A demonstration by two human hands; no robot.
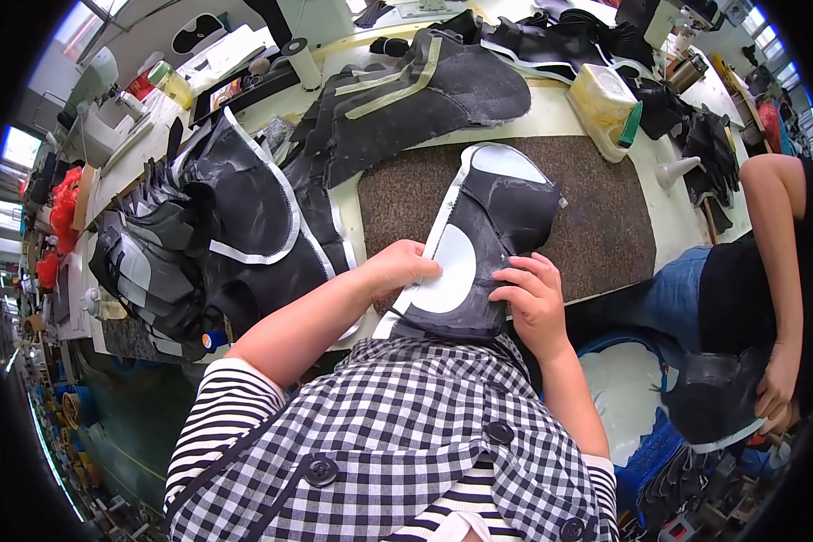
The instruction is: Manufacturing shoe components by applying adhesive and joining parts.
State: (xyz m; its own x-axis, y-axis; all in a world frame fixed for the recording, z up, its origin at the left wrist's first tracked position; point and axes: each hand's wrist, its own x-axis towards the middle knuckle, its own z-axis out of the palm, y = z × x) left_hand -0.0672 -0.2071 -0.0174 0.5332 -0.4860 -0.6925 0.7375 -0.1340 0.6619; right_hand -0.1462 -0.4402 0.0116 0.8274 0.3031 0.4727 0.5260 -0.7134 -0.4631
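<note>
A black boot upper (497, 212) with white patches lies in front of me, its upper part on a brown textured mat (605, 199). One white patch covers its top end, and a larger white rounded patch (452, 271) sits near my left hand. A white strip runs down its left edge. My left hand (399, 268) grips that edge, thumb on top at the white patch and other fingers partly hidden. On the opposite side, my right hand (533, 294) has its fingers spread, with the fingertips at the upper's right edge. The lower end meets my checked apron.
Black pieces with white edging (262, 199) are piled at left. Larger black panels (434, 90) lie beyond the mat. A yellowish plastic container (602, 104) stands far right, near a white nozzle (676, 172). At right, a co-worker's hand (775, 388) holds another black piece.
</note>
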